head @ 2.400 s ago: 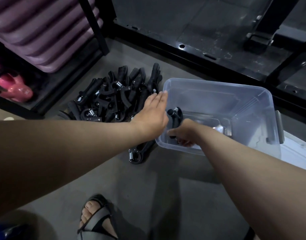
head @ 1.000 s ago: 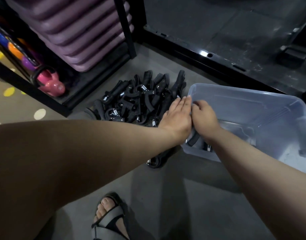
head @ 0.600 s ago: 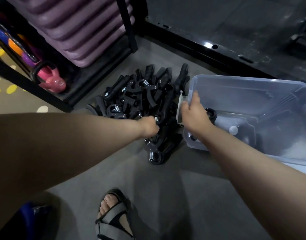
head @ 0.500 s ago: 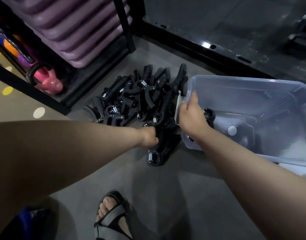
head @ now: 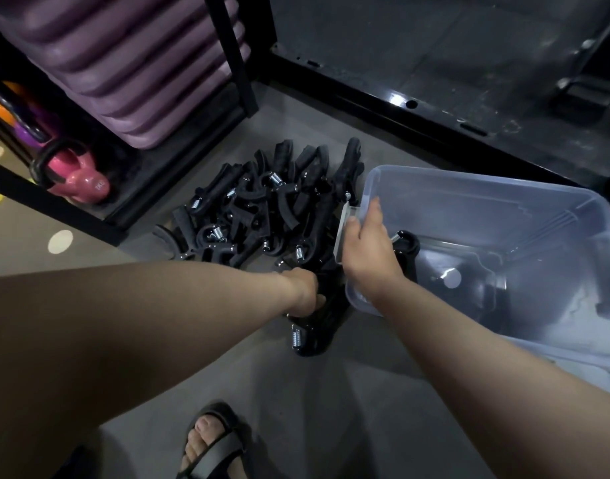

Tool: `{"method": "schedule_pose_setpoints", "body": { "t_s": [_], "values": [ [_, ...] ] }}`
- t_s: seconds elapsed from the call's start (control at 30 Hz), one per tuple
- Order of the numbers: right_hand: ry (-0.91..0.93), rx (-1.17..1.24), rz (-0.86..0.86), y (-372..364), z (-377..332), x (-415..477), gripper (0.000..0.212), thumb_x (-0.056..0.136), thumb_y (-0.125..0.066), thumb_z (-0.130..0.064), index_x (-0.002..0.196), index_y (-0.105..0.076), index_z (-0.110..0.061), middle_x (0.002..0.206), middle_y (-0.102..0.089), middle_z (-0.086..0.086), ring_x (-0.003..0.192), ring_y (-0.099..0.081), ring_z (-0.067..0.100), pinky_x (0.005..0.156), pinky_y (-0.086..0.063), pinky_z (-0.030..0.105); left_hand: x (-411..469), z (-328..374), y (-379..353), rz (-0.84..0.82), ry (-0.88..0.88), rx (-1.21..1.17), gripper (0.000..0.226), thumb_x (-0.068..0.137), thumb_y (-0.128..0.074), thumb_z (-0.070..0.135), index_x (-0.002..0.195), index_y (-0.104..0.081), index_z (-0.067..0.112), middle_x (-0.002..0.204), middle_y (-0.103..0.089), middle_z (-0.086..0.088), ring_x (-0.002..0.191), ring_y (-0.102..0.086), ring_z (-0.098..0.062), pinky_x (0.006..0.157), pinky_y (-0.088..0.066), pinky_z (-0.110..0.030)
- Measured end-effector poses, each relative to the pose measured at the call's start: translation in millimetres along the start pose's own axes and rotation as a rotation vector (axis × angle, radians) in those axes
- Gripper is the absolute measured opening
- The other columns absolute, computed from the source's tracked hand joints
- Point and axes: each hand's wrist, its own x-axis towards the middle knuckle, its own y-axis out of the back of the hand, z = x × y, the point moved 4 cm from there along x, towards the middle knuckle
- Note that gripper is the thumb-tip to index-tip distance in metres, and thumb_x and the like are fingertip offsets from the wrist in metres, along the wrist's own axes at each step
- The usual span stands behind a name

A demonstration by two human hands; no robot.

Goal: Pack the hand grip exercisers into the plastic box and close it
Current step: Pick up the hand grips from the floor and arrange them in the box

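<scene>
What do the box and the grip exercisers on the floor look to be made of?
Plastic box: translucent, slightly frosted plastic; the floor shows through its walls. Hand grip exercisers: matte black handles, probably plastic or rubber, joined by bright coiled springs that glint like metal.

Pile of exercisers [head: 265, 209] lies left of the box [head: 538, 209]; one exerciser [head: 405, 242] inside it.

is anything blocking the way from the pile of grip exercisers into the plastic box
Nothing visible does. The clear plastic box is open, with no lid over it. The pile of black hand grip exercisers lies right beside its left wall. The right hand holds that rim, so lift over it. The left hand is already on an exerciser.
</scene>
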Motion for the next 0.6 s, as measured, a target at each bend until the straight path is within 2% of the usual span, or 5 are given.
{"method": "schedule_pose_setpoints", "body": {
  "t_s": [0.2, 0.37, 0.43, 0.5, 0.6],
  "values": [
    [0.004, -0.012, -0.022, 2, -1, 0, 0.061, 0.104, -0.026, -0.039, 0.156, 0.004, -0.024, 0.161, -0.018, 0.008, 0.143, -0.028, 0.028, 0.11, -0.027, 0.039, -7, -1, 10, 0.085, -0.025, -0.457, 0.031, 0.092, -0.06, 0.03, 0.115, -0.057, 0.01, 0.1, -0.06, -0.006, 0.089, -0.057, -0.023, 0.074, -0.04, -0.025],
    [0.002, 0.014, -0.08, 1, 1, 3, 0.064, 0.104, -0.027, -0.04, 0.156, 0.007, -0.022, 0.162, -0.012, 0.01, 0.147, -0.02, 0.028, 0.115, -0.021, 0.04, -21, 17, 8, -0.135, -0.138, -0.628, 0.02, 0.09, -0.063, 0.032, 0.099, -0.061, 0.014, 0.087, -0.069, -0.014, 0.061, -0.058, -0.022, 0.049, -0.043, -0.026],
    [0.001, 0.014, -0.101, 1, 0, 5, 0.065, 0.104, -0.027, -0.04, 0.156, 0.008, -0.02, 0.162, -0.012, 0.011, 0.147, -0.02, 0.028, 0.116, -0.02, 0.04, -26, 36, 9, -0.15, -0.218, -0.544, 0.026, 0.095, -0.057, 0.021, 0.118, -0.062, 0.009, 0.123, -0.064, -0.021, 0.097, -0.065, -0.03, 0.077, -0.053, -0.037],
    [-0.009, 0.013, -0.111, 2, 0, 6, 0.065, 0.104, -0.027, -0.039, 0.156, 0.007, -0.019, 0.162, -0.012, 0.011, 0.146, -0.022, 0.029, 0.115, -0.022, 0.039, -35, 56, 14, -0.093, -0.295, -0.498, 0.045, 0.102, -0.046, 0.019, 0.145, -0.041, 0.007, 0.154, -0.037, -0.014, 0.139, -0.037, -0.026, 0.112, -0.026, -0.031],
    [-0.02, 0.005, -0.125, 3, 4, 5, 0.066, 0.104, -0.028, -0.04, 0.156, 0.008, -0.019, 0.163, -0.009, 0.011, 0.147, -0.02, 0.029, 0.116, -0.02, 0.039, -33, 64, 9, -0.079, -0.35, -0.423, 0.053, 0.101, -0.048, 0.012, 0.15, -0.029, 0.003, 0.157, -0.029, -0.01, 0.145, -0.027, -0.023, 0.108, -0.018, -0.017]
  ]
}}
